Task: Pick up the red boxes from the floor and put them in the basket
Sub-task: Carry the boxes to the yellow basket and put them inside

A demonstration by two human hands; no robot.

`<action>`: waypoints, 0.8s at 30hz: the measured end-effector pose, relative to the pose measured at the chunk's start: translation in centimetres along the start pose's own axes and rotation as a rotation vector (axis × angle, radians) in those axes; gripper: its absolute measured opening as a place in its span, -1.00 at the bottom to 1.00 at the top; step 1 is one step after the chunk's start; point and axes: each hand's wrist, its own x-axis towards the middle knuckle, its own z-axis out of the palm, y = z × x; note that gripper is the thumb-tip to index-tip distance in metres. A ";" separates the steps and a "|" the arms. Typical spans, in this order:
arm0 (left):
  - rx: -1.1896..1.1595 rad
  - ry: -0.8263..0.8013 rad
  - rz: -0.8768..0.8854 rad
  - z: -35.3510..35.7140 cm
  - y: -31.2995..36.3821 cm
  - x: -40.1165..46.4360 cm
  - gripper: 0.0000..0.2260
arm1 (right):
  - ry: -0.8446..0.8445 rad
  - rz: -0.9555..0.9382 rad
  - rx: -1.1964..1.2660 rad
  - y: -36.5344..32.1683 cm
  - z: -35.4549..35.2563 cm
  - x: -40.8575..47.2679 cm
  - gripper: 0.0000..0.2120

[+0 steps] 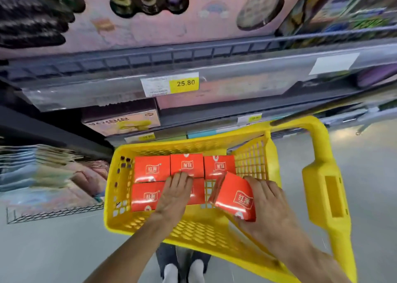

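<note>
Right hand's grip [265, 199] is closed round a tilted red box [236, 196], fingers curled over its far edge and thumb side under its near corner, holding it above the bare right part of the yellow basket [193, 233]. White characters in a white frame on that box read 红源. Left hand [175, 193] lies flat, fingers straight, pressing on the near middle red box [197, 191], with its fingertips reaching the near edge of the far middle box [187, 165].

Five red boxes lie flat in the basket: three in the far row, the far left box [152, 168], the far middle one and the far right box [219, 166], and two in the near row, the near left box [145, 196] and the one under the left hand. Each visible top carries the same 红源 mark; the far middle and far right marks read upside down from here. The held box is just right of the near row, apart from it, over the open mesh floor of the basket.

Behind the basket stands a shelf [214, 67] with a yellow price tag [184, 83] reading 25.80. Other labels are too blurred to read. White shoes [183, 271] show on the grey floor [53, 250] below the basket.
</note>
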 end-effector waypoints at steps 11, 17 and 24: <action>0.023 -0.038 -0.051 -0.2 -2.0 -2.7 -0.28 | -0.107 -0.215 -0.193 -4.1 2.4 3.4 -0.15; -0.012 0.004 -0.044 0.1 -2.3 -3.0 -0.28 | -0.154 -0.335 -0.257 -4.2 4.4 4.8 -0.06; -0.084 0.026 -0.059 0.3 -2.4 -3.4 -0.25 | -0.204 -0.311 -0.285 -2.5 5.8 6.1 -0.02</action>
